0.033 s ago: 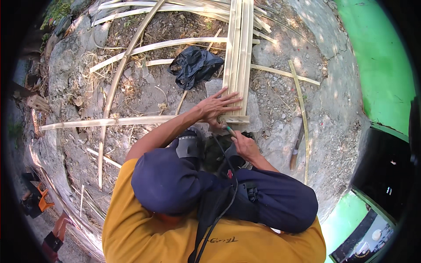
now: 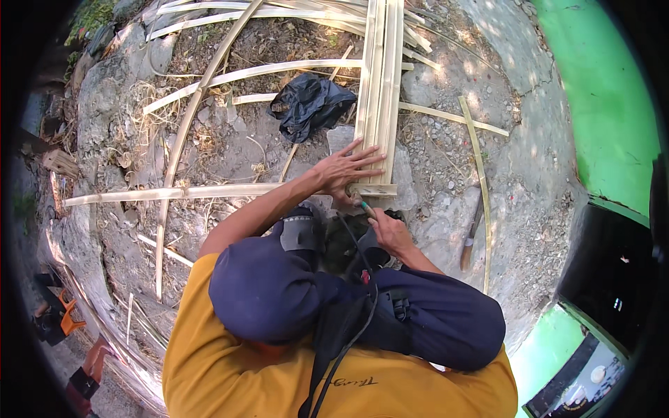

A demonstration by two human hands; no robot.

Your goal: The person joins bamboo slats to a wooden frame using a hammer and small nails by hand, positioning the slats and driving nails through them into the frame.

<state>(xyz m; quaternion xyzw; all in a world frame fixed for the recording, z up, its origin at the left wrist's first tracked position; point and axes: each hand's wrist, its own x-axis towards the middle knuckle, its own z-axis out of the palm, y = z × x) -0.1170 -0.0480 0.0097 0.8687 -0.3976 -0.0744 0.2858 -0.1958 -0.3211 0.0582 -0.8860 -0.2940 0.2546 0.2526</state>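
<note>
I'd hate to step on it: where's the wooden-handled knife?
In the head view, the knife lies on the ground, right of the right hand, beside a long pale strip.

slats: far ends cut by top edge | side strip: whether it joins the crosspiece, hidden by left forearm | tool: grip covered by right fingers, head unclear | bag: inside hidden | bystander: blurred at rim
</note>
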